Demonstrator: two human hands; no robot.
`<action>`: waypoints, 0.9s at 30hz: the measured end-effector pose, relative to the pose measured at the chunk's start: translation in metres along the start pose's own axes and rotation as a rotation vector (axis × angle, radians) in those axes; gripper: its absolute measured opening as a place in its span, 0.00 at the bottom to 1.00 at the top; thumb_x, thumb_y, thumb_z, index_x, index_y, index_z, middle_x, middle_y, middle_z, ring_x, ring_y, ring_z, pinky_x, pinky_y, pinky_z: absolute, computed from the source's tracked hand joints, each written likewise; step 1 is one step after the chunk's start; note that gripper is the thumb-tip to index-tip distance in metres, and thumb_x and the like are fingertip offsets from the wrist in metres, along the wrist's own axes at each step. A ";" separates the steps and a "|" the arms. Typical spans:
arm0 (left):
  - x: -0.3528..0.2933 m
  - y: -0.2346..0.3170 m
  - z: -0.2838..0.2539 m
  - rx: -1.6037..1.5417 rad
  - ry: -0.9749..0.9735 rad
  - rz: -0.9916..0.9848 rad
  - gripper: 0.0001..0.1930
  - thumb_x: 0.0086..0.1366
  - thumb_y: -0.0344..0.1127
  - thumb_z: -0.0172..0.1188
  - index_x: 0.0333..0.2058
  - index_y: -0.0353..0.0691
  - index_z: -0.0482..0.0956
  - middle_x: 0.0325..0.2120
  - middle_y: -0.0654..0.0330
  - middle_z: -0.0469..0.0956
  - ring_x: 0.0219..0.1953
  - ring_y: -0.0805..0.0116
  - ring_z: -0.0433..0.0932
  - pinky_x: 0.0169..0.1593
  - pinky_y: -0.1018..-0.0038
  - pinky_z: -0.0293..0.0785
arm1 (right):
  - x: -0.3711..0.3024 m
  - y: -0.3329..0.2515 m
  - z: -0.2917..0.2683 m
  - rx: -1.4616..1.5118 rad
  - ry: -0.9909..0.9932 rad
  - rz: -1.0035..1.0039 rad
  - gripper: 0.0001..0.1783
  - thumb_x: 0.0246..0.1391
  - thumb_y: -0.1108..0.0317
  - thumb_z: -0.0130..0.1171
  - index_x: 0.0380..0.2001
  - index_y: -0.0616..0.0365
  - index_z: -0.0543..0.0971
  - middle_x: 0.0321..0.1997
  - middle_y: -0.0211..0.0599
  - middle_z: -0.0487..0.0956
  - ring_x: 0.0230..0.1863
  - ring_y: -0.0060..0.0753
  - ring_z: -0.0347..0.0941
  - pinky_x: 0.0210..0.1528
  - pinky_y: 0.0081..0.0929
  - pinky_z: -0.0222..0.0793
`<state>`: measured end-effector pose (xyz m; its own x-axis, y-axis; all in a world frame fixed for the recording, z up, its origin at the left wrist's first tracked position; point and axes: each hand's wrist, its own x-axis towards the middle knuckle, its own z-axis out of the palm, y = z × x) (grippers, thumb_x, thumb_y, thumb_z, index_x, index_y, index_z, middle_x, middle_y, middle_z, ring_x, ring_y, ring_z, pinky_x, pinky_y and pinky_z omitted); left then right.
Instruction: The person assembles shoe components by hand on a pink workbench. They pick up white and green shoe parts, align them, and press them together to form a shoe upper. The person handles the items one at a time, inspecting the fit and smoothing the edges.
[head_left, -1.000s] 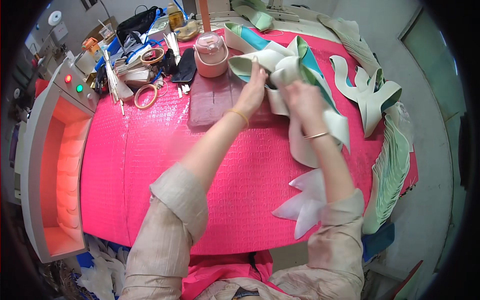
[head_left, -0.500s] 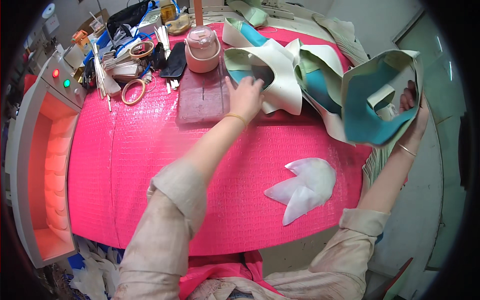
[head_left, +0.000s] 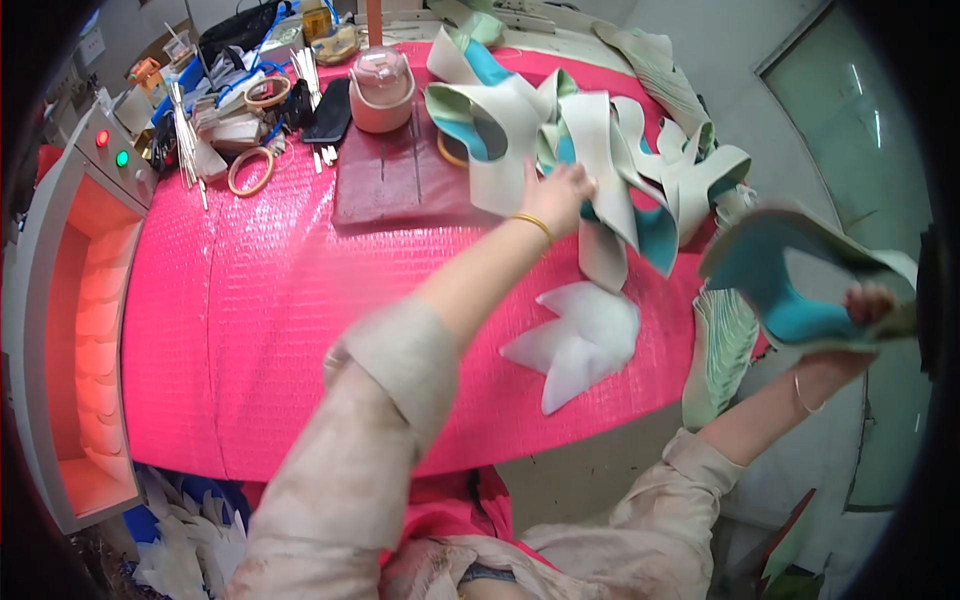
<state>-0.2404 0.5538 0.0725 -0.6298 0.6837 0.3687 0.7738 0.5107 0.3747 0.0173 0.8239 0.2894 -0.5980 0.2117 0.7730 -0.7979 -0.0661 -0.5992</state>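
Observation:
Raised off the right edge of the table is a shoe upper [head_left: 760, 270], cream outside with a teal lining, blurred by motion. My right hand [head_left: 868, 305] is shut on it, fingers through its opening. Several more cream uppers [head_left: 505, 145] lie in a loose heap at the back right of the table. My left hand [head_left: 560, 200] is at the front of this heap, its curled fingers closed on a cream upper [head_left: 592, 135]; the fingertips are partly hidden. White fabric-like pieces [head_left: 590, 335] lie on the pink table cover, in front of the heap.
A dark red board [head_left: 375, 195] holds a lidded pink cup [head_left: 382, 95]. Tape rolls [head_left: 250, 172], a black phone [head_left: 328, 112] and white sticks lie back left. A heater box [head_left: 60, 340] glows orange at left. Layered pale green pieces [head_left: 718, 350] hang at the right edge.
My right hand has carried its upper rightward and down, away from the heap. My left hand has moved right from the leftmost upper to another one. The view has shifted slightly.

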 end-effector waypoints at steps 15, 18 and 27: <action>-0.272 -0.050 -0.101 -1.723 -0.664 -0.680 0.36 0.60 0.61 0.45 0.58 0.39 0.56 0.54 0.55 0.63 0.53 0.66 0.65 0.55 0.68 0.61 | -0.176 0.142 0.341 0.207 -1.073 -0.165 0.12 0.45 0.63 0.60 0.18 0.56 0.69 0.14 0.28 0.64 0.17 0.31 0.64 0.19 0.29 0.57; -0.296 -0.044 -0.093 -1.604 -0.592 -0.550 0.36 0.57 0.58 0.52 0.56 0.38 0.58 0.49 0.59 0.67 0.49 0.69 0.68 0.53 0.71 0.64 | -0.193 0.136 0.368 0.279 -1.045 -0.260 0.12 0.45 0.65 0.58 0.17 0.56 0.67 0.14 0.27 0.62 0.15 0.28 0.63 0.17 0.27 0.55; -0.302 -0.045 -0.148 -1.032 -0.006 -0.831 0.22 0.52 0.29 0.59 0.46 0.32 0.65 0.35 0.56 0.74 0.37 0.70 0.74 0.39 0.75 0.73 | -0.211 0.117 0.328 -0.080 -0.982 -0.083 0.08 0.40 0.70 0.56 0.28 0.58 0.74 0.30 0.40 0.74 0.35 0.41 0.72 0.38 0.34 0.67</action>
<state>-0.0953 0.2470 0.0700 -0.8855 0.3663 -0.2860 -0.2474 0.1495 0.9573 0.0255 0.4517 0.1245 -0.3667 -0.6926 0.6212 -0.8543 -0.0138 -0.5197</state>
